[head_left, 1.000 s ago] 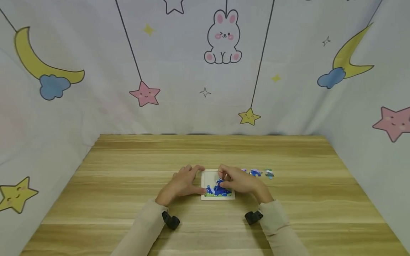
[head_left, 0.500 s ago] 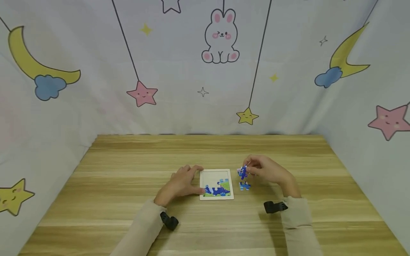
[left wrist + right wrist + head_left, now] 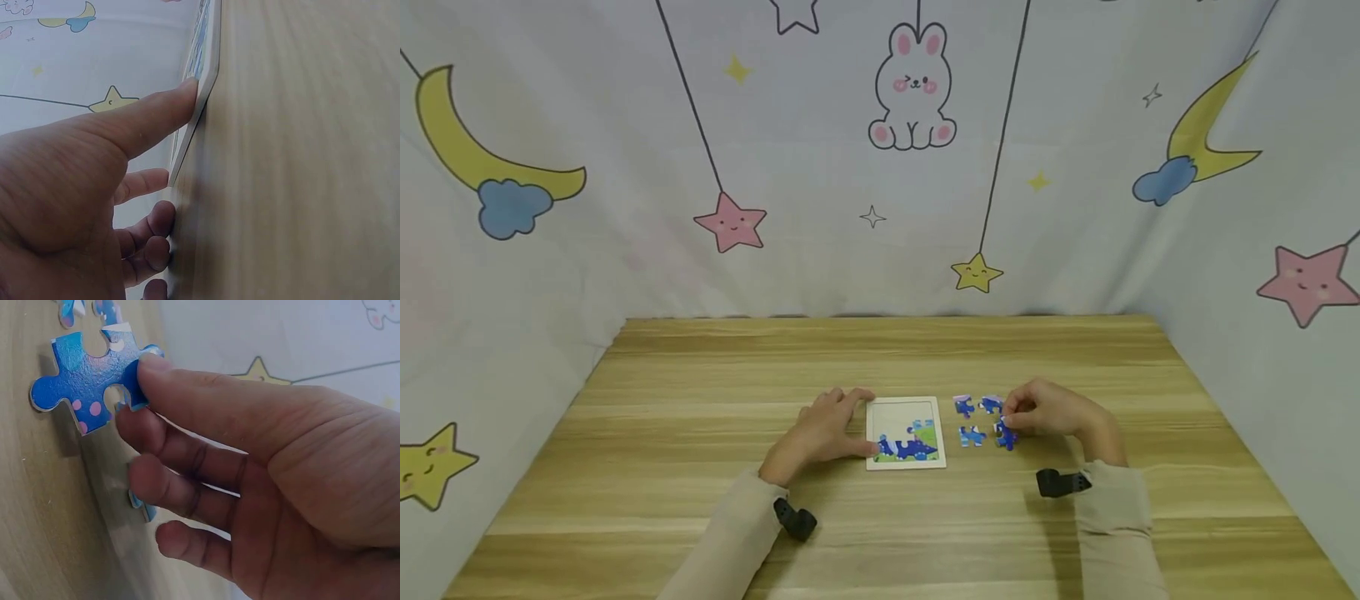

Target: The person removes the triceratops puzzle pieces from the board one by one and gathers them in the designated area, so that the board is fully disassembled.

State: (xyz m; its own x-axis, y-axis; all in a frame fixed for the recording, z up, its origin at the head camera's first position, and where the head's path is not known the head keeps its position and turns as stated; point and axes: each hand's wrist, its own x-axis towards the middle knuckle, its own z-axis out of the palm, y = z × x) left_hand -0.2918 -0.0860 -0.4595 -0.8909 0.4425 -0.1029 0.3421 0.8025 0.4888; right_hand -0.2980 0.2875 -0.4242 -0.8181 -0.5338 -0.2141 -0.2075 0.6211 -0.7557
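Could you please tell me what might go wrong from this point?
The puzzle piece may slip, since the right hand pinches it only near one edge.
That hand might also nudge the loose pieces lying close by.
If the left hand, touching the frame, pushes sideways, the frame could slide.

A wood-grain surface (image 3: 775,358) in pale and mid brown, its streaks running left to right, narrows toward a whitish cloth backdrop (image 3: 820,271) that rises behind its far edge and along both sides. A winking white rabbit (image 3: 913,112) with pink ears is printed high near the middle. To its left are a smiling pink star (image 3: 731,223) and a yellow crescent moon (image 3: 460,146) with a blue cloud (image 3: 514,208); to its right, a smaller yellow star (image 3: 977,273) and another crescent moon (image 3: 1191,133). Soft wrinkles show in even, muted light
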